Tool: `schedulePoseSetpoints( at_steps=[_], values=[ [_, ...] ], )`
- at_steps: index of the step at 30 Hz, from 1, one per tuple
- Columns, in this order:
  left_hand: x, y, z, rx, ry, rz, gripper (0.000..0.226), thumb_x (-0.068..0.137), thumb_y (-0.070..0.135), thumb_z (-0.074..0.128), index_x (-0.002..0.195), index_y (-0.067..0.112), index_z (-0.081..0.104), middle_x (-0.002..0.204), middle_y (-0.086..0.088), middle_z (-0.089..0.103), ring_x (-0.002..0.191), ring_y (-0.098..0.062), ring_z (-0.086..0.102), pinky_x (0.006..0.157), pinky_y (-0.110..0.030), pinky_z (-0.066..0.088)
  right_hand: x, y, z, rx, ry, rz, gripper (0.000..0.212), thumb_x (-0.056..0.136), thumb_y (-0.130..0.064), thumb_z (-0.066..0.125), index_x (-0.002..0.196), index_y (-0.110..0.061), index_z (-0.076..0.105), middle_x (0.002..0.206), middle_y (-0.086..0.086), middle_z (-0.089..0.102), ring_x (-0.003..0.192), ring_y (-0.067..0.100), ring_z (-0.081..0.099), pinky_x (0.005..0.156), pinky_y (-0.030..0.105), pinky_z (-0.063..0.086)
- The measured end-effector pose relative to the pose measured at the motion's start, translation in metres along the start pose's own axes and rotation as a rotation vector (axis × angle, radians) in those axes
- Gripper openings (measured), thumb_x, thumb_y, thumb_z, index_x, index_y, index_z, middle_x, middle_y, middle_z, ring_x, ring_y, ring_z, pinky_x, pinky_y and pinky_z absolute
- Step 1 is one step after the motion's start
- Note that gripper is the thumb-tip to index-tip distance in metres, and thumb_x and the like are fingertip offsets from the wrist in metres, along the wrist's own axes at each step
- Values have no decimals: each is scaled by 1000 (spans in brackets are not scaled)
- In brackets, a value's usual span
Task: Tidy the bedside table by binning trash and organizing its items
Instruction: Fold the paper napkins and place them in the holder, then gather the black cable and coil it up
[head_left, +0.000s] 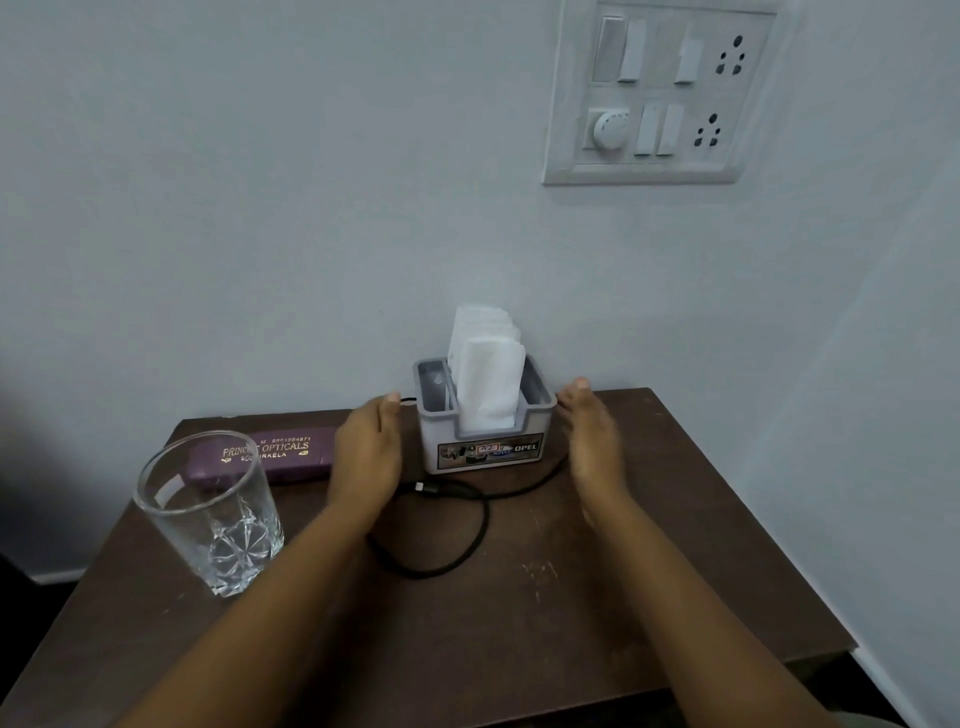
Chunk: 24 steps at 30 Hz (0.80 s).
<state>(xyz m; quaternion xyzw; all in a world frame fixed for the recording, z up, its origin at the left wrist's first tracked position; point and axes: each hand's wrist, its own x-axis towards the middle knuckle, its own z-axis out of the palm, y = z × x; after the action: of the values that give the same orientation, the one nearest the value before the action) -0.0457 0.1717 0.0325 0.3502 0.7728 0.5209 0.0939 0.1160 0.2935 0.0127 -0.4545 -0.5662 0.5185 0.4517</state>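
Observation:
A grey tissue holder (483, 447) with white napkins (485, 371) standing in it sits at the back of the dark wooden bedside table (649, 561), against the wall. My left hand (366, 457) is flat just left of the holder, fingers apart, a small gap between them. My right hand (592, 436) is just right of the holder, fingers extended, slightly blurred. Neither hand grips anything. A black charging cable (467, 525) loops on the table in front of the holder. A purple spectacle case (283, 454) lies at the back left. An empty clear glass (210, 514) stands at the front left.
A white switchboard (660, 93) with sockets is on the wall above right. The table's right edge (769, 519) and front edge drop to a dark floor. A white skirting runs along the wall at lower left.

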Motion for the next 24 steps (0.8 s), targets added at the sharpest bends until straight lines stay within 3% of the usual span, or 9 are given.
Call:
schedulePoseSetpoints(
  at_steps=[2,5,8,11,14,18,21,24],
  values=[
    [6,-11,-11,428,9,166,22,97,15,40,96,4,59,95,-16,60,92,-34,56,75,-37,39,8,0,-16,-171,159,-60,21,90,-32,55,97,-15,64,106,8,67,97,21,61,85,33,48],
    [9,-13,-13,861,-158,173,18,93,6,45,108,3,53,109,-17,59,99,-35,58,78,-40,46,21,0,-29,-518,66,4,25,83,-28,67,96,-7,68,98,9,69,90,23,63,79,30,48],
    [11,-8,-5,989,-214,97,22,93,6,46,115,3,50,118,-15,58,107,-31,60,81,-37,48,28,-5,-22,-759,-61,36,18,79,-21,69,79,-3,73,83,13,72,82,25,66,76,30,53],
    [17,-6,2,1025,-231,47,26,91,3,48,116,2,49,122,-16,56,110,-30,58,83,-34,47,43,-9,-19,-719,-39,154,12,72,-8,64,61,-4,68,69,13,70,68,27,69,72,36,59],
    [25,-4,4,951,-276,15,22,90,7,50,110,0,55,118,-18,59,109,-33,57,86,-36,46,48,-16,-19,-456,-51,355,8,75,-8,68,74,0,66,67,12,66,55,19,65,61,30,59],
    [45,-10,-2,666,-242,-138,18,84,14,60,94,-1,62,100,-17,68,95,-34,64,77,-33,51,43,-23,-21,-54,-56,377,6,80,6,61,75,3,60,74,14,59,59,18,58,46,21,55],
    [48,-6,-7,196,-50,-220,20,91,9,46,105,0,58,110,-20,61,85,-37,67,76,-41,57,34,-34,-24,197,-31,295,4,85,6,58,82,5,60,74,12,56,61,17,56,50,21,57],
    [31,16,-14,-188,194,-119,18,99,10,34,105,12,50,123,-17,49,78,-29,68,66,-39,58,17,-50,-27,334,-44,179,15,89,-1,58,103,3,59,85,10,60,70,15,60,68,27,60]
  ],
)
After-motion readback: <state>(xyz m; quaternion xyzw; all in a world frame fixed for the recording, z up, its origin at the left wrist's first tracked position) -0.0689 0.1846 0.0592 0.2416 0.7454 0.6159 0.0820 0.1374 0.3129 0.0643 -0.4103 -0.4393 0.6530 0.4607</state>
